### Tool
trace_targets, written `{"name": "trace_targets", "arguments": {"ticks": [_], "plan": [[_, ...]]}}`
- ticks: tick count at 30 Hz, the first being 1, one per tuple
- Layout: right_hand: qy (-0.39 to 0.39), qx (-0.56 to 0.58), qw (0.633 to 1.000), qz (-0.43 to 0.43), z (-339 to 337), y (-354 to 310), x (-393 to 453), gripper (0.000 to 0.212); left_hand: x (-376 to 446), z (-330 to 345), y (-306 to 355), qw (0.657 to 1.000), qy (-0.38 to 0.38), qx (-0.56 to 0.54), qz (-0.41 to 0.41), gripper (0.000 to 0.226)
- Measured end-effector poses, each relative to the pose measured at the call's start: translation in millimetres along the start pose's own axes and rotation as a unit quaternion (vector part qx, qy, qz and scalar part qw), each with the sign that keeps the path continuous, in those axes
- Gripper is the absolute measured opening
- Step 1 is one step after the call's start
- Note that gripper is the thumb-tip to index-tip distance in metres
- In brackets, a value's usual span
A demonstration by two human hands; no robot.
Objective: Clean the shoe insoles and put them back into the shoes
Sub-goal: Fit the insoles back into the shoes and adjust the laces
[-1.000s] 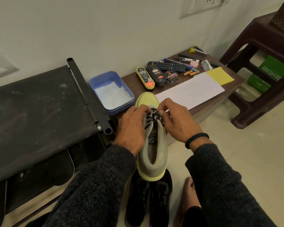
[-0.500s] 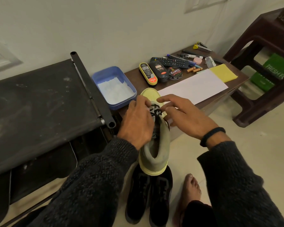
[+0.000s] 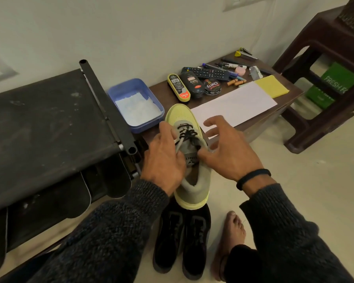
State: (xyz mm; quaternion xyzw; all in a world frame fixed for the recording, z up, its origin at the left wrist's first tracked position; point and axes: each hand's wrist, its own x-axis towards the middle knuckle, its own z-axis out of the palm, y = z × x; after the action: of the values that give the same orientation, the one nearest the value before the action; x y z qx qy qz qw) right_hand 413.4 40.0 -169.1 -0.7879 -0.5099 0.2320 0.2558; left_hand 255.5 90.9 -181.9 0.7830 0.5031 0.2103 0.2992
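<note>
A person's left hand (image 3: 164,158) grips the side of a grey-and-yellow shoe (image 3: 189,158) at centre frame, fingers curled around its upper beside the black laces (image 3: 187,132). The right hand (image 3: 226,149) hovers over the shoe's other side, fingers spread wide and holding nothing, thumb near the tongue. The shoe's toe points toward a low brown table (image 3: 253,121), close to a blue tub (image 3: 136,105) and a white sheet of paper (image 3: 233,104). A pair of black shoes (image 3: 182,242) sits on the floor below, beside a bare foot (image 3: 232,231). Open floor (image 3: 315,170) lies at right; a dark rack (image 3: 49,127) fills the left.
</note>
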Motion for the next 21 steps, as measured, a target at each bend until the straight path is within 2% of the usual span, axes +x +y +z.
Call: {"name": "trace_targets", "arguments": {"ticks": [3, 6, 8, 11, 14, 21], "plan": [[0.034, 0.022, 0.999, -0.009, 0.2, 1.7, 1.3, 0.04, 0.8, 1.6, -2.2, 1.0, 0.008, 0.003, -0.014, 0.028], [0.029, -0.052, 0.996, -0.074, 7.2, -3.8, 0.5, 0.025, 3.7, 3.4, -3.1, 0.999, 0.007, 0.016, -0.05, 0.019], [0.001, -0.119, 0.989, -0.089, 12.4, -6.1, -0.9, 0.023, 5.4, 1.7, -3.0, 0.997, -0.002, 0.028, -0.074, 0.022], [-0.028, -0.216, 0.974, -0.065, 19.5, -7.7, -4.7, 0.025, 2.9, 1.5, -2.9, 0.996, -0.002, 0.031, -0.088, 0.027], [-0.006, -0.261, 0.964, -0.057, 25.1, -10.9, -3.8, 0.031, -0.6, 6.0, -3.0, 0.996, 0.005, 0.035, -0.076, 0.026], [0.033, -0.279, 0.957, -0.067, 36.4, -16.0, 3.5, 0.019, -2.7, 5.8, -2.3, 0.997, -0.016, 0.026, -0.072, 0.044]]}}
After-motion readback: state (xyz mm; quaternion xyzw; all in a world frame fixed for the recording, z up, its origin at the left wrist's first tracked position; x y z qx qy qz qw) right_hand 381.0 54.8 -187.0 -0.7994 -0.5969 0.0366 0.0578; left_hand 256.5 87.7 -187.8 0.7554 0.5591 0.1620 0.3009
